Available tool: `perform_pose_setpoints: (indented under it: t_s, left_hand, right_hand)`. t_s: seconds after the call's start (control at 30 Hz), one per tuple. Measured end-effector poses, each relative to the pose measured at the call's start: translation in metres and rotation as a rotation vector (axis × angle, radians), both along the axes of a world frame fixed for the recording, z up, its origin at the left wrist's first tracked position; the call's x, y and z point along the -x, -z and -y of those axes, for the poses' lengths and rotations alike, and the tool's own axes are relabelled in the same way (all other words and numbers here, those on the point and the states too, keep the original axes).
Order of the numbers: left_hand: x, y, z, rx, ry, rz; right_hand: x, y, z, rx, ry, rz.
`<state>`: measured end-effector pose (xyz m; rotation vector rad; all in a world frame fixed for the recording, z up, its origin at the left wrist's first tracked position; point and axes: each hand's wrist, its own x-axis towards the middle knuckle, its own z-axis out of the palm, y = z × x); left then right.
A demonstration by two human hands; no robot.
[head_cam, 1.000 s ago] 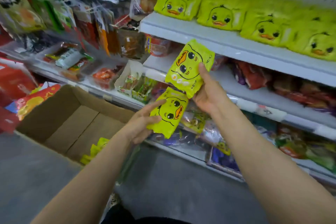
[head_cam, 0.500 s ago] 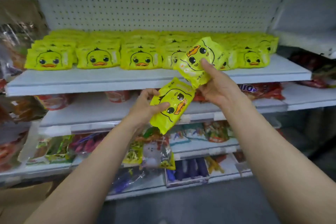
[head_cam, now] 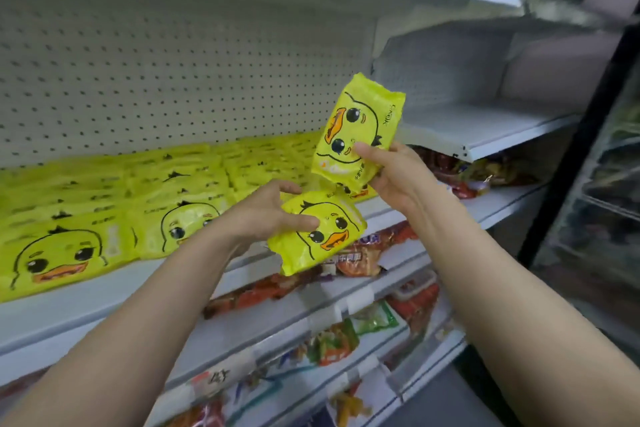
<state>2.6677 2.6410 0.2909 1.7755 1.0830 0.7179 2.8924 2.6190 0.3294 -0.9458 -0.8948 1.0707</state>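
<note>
Both hands are sitting higher and closer to the yellow stock than half a second ago, and the lower duck packet (head_cam: 322, 236) is showing its face nearly level instead of slanting down. Left hand (head_cam: 266, 215) is gripping it at its left edge, thumb across the front, fingers curled behind, just out from the shelf edge (head_cam: 104, 309). Right hand (head_cam: 398, 177) is pinching the upper duck packet (head_cam: 360, 128), thumb on the front, fingers behind, holding it on end above and slightly right of the lower one; whether they touch cannot be told. Stocked duck packets (head_cam: 69, 250) are lying flat in rows before the pegboard (head_cam: 138, 63). Red snack bags (head_cam: 273, 289) are lying on the shelf below.
</note>
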Motion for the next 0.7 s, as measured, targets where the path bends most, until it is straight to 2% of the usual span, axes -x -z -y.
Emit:
perform_pose_setpoints:
  t_s: [0.17,0.43,0.7]
  left_hand:
    - [-0.052,-0.017,-0.049,-0.006,0.141,-0.084]
    - [-0.159,-0.023,-0.117,-0.104,0.175,-0.227]
    - [-0.265,-0.028,-0.196,-0.304,0.031,-0.398]
  right_hand:
    - [-0.053,-0.013,-0.033,0.011,0.082,0.102]
    - [-0.146,-0.023,-0.086,-0.01,0.168,-0.074]
    - [-0.228,-0.045,-0.145,0.005,0.007,0.215]
